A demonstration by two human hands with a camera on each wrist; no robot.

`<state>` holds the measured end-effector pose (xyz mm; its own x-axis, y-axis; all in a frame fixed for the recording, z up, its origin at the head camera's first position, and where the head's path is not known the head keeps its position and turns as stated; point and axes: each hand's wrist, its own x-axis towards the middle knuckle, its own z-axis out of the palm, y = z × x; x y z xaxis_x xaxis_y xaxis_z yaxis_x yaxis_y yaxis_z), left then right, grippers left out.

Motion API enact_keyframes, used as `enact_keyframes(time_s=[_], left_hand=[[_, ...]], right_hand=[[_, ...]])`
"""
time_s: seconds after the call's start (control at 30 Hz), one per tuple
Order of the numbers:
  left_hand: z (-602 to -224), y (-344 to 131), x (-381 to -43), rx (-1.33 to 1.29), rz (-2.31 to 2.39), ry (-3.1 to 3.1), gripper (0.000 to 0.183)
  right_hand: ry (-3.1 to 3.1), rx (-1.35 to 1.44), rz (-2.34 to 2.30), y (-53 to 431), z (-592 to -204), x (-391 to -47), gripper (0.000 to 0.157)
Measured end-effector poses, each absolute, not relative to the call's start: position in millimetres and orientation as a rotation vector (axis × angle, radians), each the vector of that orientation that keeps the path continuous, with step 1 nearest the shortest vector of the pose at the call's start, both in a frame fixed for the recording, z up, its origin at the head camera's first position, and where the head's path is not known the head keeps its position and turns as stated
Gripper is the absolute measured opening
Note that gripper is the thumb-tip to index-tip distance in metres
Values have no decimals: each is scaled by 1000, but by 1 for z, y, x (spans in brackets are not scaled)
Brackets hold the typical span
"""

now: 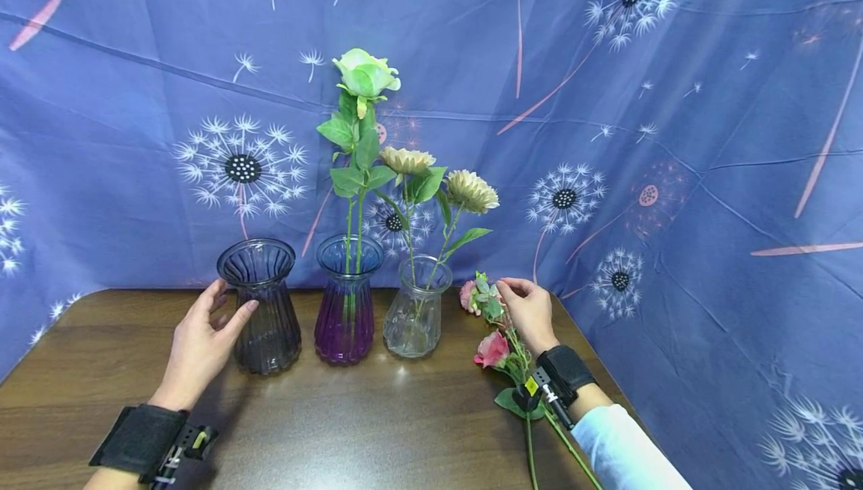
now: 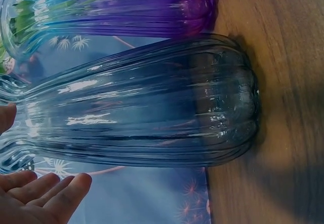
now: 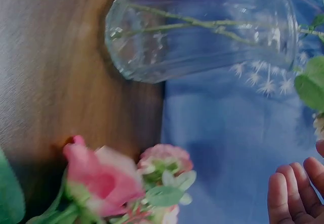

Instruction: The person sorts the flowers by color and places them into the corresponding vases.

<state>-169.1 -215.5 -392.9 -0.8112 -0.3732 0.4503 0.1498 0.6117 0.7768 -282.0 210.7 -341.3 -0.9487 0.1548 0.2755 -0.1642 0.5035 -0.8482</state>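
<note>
A dark grey ribbed glass vase [image 1: 266, 325] stands upright at the left of the table. My left hand [image 1: 205, 340] is beside it, thumb in front and fingers at its left side; the left wrist view shows the fingers [image 2: 71, 196] apart from the glass. On the table at the right lie artificial flower stems with a pink rose [image 1: 493, 349] and a smaller pink flower [image 1: 470, 298]. Over their leafy upper part is my right hand [image 1: 529, 314], its fingers [image 3: 283, 191] loosely extended in the right wrist view, with nothing seen in them.
Beside the grey vase stands a blue-purple vase [image 1: 344, 318] holding tall stems with a pale green rose [image 1: 366, 76]. A clear vase [image 1: 413, 325] holds two cream flowers [image 1: 472, 192]. Behind the wooden table [image 1: 377, 430] hangs a blue dandelion-print cloth [image 1: 438, 25].
</note>
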Motion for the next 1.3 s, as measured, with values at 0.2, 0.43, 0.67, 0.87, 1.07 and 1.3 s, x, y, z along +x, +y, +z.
enact_keyframes(time_s=[0.2,0.43,0.67,0.87,1.07,1.3], left_hand=[[-394,-216,-171,183,-1173,-2265,66],[-397,-214,-174,169,-1135,-2266,64],[-397,-212,-176,175,-1131,-2269,62],[-397,-210,-176,179,-1137,-2281,60],[-396,-208,-174,185,-1174,-2266,55],[-394,-210,-174,211,-1176,-2292,57]], right_hand=[[-2476,-98,1365,231,-358,-282,25],[-2572,-179,1297,256,-381,-275,29],[-2648,-279,1326,277,-404,-266,31],[-2711,-362,1313,287,-422,-259,31],[-2747,-415,1317,293,-438,-258,29],[-2837,-421,1267,295,-446,-258,27]])
